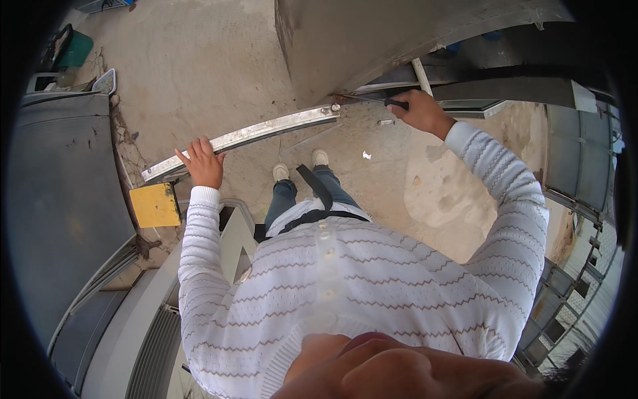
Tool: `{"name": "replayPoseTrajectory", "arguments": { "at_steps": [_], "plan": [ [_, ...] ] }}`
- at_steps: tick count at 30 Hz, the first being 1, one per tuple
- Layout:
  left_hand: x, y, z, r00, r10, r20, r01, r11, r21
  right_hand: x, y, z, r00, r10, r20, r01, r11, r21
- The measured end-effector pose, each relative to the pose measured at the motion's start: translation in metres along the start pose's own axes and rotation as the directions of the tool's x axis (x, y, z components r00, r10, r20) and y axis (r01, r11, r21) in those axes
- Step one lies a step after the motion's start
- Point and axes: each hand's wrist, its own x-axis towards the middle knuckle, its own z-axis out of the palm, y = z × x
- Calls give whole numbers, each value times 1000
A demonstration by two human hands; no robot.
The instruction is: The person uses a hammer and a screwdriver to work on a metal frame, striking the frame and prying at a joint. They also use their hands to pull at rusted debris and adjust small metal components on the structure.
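Note:
My left hand [202,162] lies on a long, worn metal profile bar [254,130], near its left end; its fingers reach over the bar's top edge. My right hand [421,110] is closed around the black handle of a screwdriver-like tool [396,104], whose thin shaft points left to the bar's right end. There, a small roller or bolt head [335,107] sits on the bar. What the tool's tip touches is too small to tell. Just below the bar's left end is a yellow square panel [155,205].
A large grey metal sheet [65,164] stands at left and a concrete-like block [349,45] at top centre. A green bucket [79,49] and a white-rimmed tray [105,82] are at upper left. A dark beam [503,92] runs at right. White scraps [367,155] lie on the floor.

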Motion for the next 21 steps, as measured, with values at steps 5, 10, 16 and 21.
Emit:
{"name": "replayPoseTrajectory", "arguments": {
  "at_steps": [5, 10, 16, 21],
  "plan": [
    [-1, 0, 0, 1000, -9, -6, 9, 1000, -2, -42, -13, 60, 962, 100, -255, -71, 990, 119],
    [0, -3, 2, 1000, 11, -19, -11, 1000, 12, -59, -28, 96, 899, 156, -410, -109, 985, 137],
    [1, -5, 5, 997, 44, -67, -40, 998, 53, -72, -41, 147, 793, 232, -564, -229, 970, 77],
    [5, -7, 9, 994, 52, -95, -48, 998, 41, -68, -34, 130, 822, 169, -543, -158, 985, 68]
  ]
}}
